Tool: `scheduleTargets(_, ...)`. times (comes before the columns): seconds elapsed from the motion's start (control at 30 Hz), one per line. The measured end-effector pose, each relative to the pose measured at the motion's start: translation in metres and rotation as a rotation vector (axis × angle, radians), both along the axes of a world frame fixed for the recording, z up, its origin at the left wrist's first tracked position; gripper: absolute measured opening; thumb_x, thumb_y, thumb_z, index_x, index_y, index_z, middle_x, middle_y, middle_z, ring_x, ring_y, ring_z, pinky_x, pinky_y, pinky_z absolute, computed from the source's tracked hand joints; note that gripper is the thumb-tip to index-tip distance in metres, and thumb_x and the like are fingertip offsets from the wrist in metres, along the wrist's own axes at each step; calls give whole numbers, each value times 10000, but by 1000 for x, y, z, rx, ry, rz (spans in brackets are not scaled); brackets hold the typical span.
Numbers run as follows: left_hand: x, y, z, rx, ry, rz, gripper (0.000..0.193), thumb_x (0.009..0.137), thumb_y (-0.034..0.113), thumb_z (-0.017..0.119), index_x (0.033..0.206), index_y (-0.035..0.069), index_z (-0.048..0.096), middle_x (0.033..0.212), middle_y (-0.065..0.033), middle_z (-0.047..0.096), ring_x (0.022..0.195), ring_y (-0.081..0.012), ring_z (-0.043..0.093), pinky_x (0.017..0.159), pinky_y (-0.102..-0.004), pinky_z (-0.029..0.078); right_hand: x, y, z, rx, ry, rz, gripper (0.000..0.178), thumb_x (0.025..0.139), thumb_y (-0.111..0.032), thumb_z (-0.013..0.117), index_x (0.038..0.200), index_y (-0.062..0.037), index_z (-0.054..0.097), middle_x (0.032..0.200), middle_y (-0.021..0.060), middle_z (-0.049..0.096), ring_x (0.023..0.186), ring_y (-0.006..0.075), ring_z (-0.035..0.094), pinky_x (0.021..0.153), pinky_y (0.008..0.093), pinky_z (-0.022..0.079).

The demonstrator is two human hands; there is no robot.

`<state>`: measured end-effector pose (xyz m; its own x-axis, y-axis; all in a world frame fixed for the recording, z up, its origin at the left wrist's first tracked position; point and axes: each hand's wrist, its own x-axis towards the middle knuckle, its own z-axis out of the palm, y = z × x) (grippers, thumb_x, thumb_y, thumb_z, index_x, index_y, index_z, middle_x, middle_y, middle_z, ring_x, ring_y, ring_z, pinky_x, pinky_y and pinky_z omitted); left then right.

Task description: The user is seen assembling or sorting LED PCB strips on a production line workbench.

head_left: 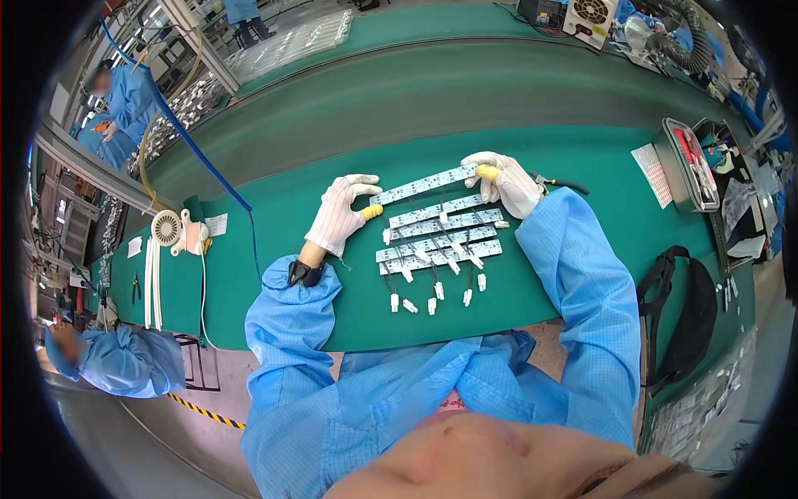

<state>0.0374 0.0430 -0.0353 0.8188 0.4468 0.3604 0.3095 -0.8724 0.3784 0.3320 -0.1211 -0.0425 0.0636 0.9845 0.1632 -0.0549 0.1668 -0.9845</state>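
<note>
My left hand [337,214] and my right hand [509,187] wear white gloves with yellow covers on some fingers. Between them a narrow white LED circuit board strip [424,184] lies slightly tilted, its right end higher. The right fingers pinch its right end, while the left thumb and fingers close round its left end. Just below, nearer to me, several similar strips [445,224] lie in a staggered row. Short dark wires run from them to white plug connectors [395,303], which lie on the green mat [465,320]. Whether the held strip touches the mat is unclear.
Pliers [565,184] lie right of my right hand. Further right are a printed sheet [651,175], a metal tool box [694,187] and a black bag [690,320]. A small fan [167,228] and white strips [152,283] are left. A blue hose [195,150] hangs there; co-workers [125,362] sit beyond.
</note>
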Motion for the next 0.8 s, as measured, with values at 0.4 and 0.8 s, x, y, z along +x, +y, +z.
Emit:
scheduleTargets(0.4,0,1,0,-6,-3,3,281,730,183,734,994,140,651,1181,-1,602,1100,-228,528,944,-373,419,-1,4,1,-129,58,-67,368,932,-320,534,1143,-20,564,862,34,630,571,33,511,505,157,386)
scheduleTargets(0.8,1,1,-2,9,-12,-4,293,727,179,737,1001,138,642,1179,-3,599,1102,-228,527,952,-366,415,1,4,-3,-79,77,-34,383,933,-321,531,1163,-15,547,881,37,619,595,33,516,515,150,378)
